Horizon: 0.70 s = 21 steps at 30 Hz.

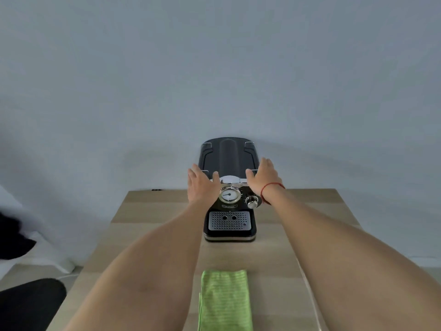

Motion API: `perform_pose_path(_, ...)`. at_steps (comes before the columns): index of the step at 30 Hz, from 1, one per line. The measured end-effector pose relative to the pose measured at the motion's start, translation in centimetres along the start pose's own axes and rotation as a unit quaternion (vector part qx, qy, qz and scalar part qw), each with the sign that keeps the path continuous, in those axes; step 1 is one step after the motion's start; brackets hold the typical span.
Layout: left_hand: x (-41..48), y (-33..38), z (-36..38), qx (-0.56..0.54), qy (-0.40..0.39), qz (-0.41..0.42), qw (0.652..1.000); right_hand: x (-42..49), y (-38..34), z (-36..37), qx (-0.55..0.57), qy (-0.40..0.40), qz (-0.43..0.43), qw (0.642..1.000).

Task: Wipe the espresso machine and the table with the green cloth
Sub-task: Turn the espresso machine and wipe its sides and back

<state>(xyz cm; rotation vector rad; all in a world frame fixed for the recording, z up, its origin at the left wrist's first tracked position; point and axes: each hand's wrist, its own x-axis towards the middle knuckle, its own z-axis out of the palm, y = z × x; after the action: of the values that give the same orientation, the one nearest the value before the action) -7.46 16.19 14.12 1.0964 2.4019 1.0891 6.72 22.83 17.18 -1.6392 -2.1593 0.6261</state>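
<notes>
Espresso machine (228,156): black, at the table's (148,223) far edge against the wall, bare wood on both sides.
Left hand (201,185), right hand (262,177): fingers straight, flanking its top, seemingly touching; nothing gripped.
Green cloth (224,302): folded, at the near edge, well apart from the machine.
Plate under the gauge (229,195): writing too blurred to read.

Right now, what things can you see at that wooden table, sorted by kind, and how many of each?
1 black and silver espresso machine
1 folded green ribbed cloth
2 bare hands: left hand and right hand, at the machine's sides
Total: 4
</notes>
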Motion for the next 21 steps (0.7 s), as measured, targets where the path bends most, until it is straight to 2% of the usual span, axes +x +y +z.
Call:
perform_pose_path(7,2.4,0.4,2.0,-0.006,0.037,-0.04,0.999,5.2,-0.7,1.5,0.067,-0.058,0.018,0.996)
perform_pose_path(12,3.3,-0.2,2.7,-0.002,0.109,-0.042,0.993,7.1,-0.4,2.2,0.047,-0.007,0.028,0.998)
perform_pose_path(16,4.1,-0.7,2.5,-0.01,0.127,-0.029,0.991,8.7,-1.3,2.3,0.106,0.046,0.156,0.981)
perform_pose_path(21,4.6,-1.3,1.9,-0.012,0.123,-0.008,0.992,9.1,-1.1,3.1,0.142,0.087,0.151,0.974)
